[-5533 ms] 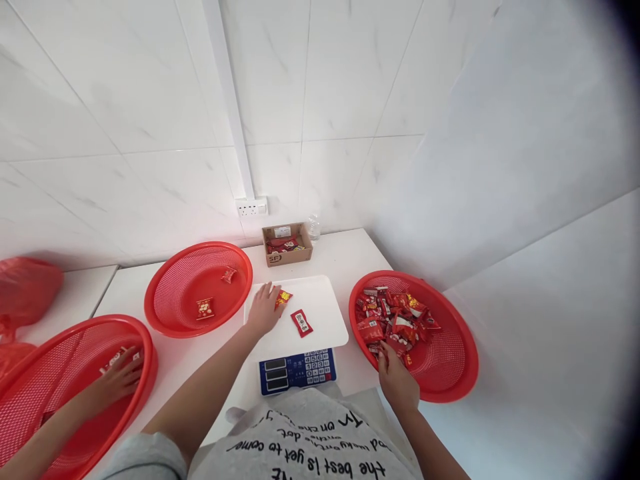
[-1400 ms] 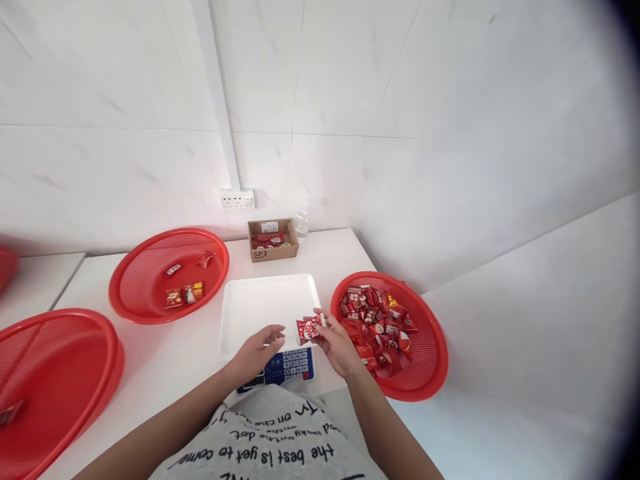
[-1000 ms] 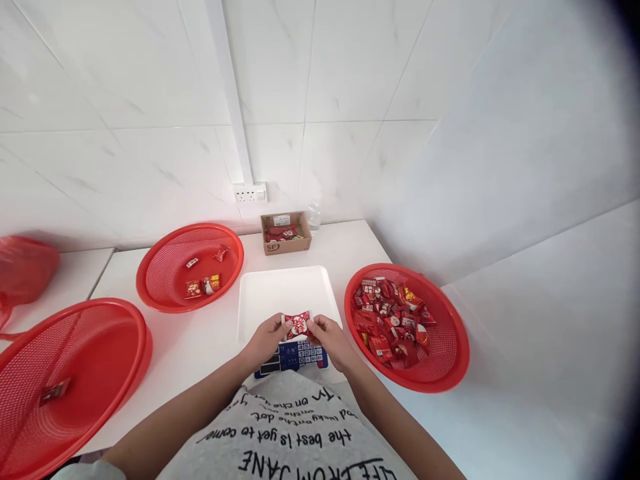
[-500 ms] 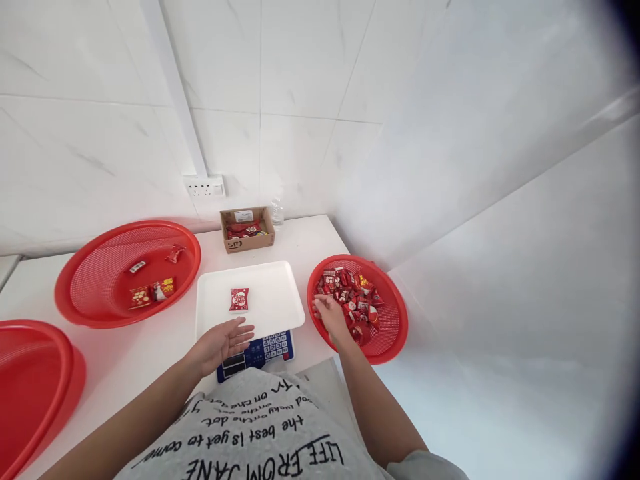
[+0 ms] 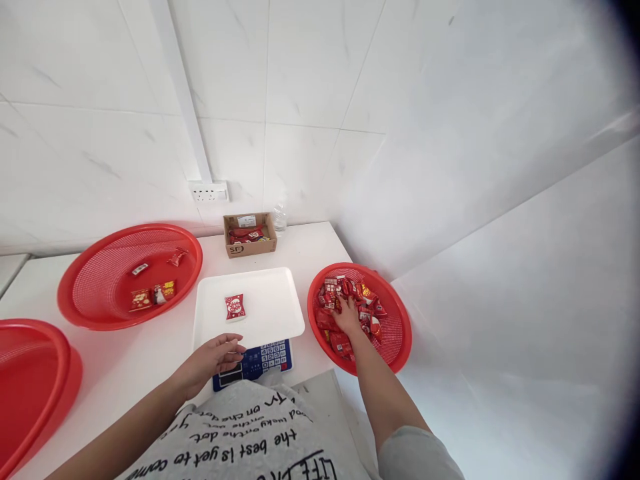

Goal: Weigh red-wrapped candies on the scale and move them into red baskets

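My right hand (image 5: pixel 347 316) reaches into the right-hand red basket (image 5: pixel 400 347), its fingers spread on the heap of small red snack packets (image 5: pixel 345 343). The fingertips are partly lost among the wrappers, and no packet is seen lifted. My left hand (image 5: pixel 219 355) hovers at the near edge of the white scale tray (image 5: pixel 273 303), with loosely bent fingers apart and nothing in them. One red-and-white packet (image 5: pixel 235 307) lies on that tray, left of its middle. Below the tray shows the scale's blue keypad (image 5: pixel 273 358), partly covered by my left hand.
A larger red basket (image 5: pixel 95 287) at the left holds a few packets. Another red basket (image 5: pixel 30 393) is cut off at the lower left. Behind the tray stands a cardboard box (image 5: pixel 253 249) of packets, beside clear plastic (image 5: pixel 280 218). Walls bound the back and right.
My right hand has gone from the left side of the right-hand basket deeper into its packets. My left hand has drawn slightly left and down, its fingers curling a little.
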A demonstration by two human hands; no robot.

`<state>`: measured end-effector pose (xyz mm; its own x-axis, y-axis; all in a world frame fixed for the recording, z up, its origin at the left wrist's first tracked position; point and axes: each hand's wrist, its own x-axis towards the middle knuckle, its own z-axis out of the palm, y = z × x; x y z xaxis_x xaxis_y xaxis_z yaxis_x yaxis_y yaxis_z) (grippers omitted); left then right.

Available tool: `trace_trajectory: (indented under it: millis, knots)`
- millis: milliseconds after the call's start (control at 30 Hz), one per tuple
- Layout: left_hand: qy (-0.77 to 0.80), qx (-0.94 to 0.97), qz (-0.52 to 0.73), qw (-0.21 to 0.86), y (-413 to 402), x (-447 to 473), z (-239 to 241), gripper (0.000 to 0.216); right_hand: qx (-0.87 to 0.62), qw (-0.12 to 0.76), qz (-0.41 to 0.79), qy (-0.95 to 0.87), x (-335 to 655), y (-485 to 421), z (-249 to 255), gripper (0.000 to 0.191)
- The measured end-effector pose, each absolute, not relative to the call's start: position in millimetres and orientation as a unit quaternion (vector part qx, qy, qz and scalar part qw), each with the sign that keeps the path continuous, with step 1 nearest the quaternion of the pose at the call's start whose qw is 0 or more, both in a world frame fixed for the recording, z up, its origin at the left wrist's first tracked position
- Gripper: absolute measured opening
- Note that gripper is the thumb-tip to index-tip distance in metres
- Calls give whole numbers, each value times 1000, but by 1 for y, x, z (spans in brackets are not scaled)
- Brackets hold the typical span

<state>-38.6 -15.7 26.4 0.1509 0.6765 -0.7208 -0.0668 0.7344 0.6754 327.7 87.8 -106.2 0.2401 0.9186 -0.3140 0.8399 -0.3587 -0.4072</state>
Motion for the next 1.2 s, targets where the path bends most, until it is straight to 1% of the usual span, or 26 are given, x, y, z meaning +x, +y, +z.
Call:
trace_trajectory:
  millis: [67, 200, 367, 433, 533, 667, 833, 933, 1000, 1067, 1200]
  knots:
    - [598, 252, 263, 714, -16, -38, 25, 48, -777, 66, 243, -577, 329, 85, -107, 60]
    - [601, 246, 261, 714, -16, -35, 21, 46, -736, 81, 248, -624, 329, 70, -101, 51]
    - [600, 253, 257, 714, -15, -32, 19, 46, -685, 64, 304, -658, 327, 45, -93, 23]
    - [600, 256, 254, 714, -15, -32, 18, 46, -683, 57, 321, -654, 332, 42, -91, 20]
    - [603, 251, 251, 714, -15, -32, 15, 46, -707, 65, 312, -631, 343, 52, -89, 29]
    - [608, 251, 249, 711, -15, -32, 13, 44, -749, 62, 281, -597, 351, 80, -92, 47]
    - [621, 261, 248, 696, -16, -32, 19, 43, -788, 1, 283, -547, 342, 104, -109, 71]
    - [632, 257, 252, 686, -16, -35, 23, 45, -807, -37, 291, -512, 337, 109, -117, 80]
    - [636, 254, 251, 684, -17, -37, 24, 47, -815, -52, 293, -498, 336, 110, -120, 83]
    - [637, 253, 251, 683, -17, -38, 24, 48, -822, -44, 286, -491, 336, 109, -121, 82]
    - [638, 258, 241, 684, -17, -35, 24, 48, -832, 54, 266, -484, 333, 103, -121, 66]
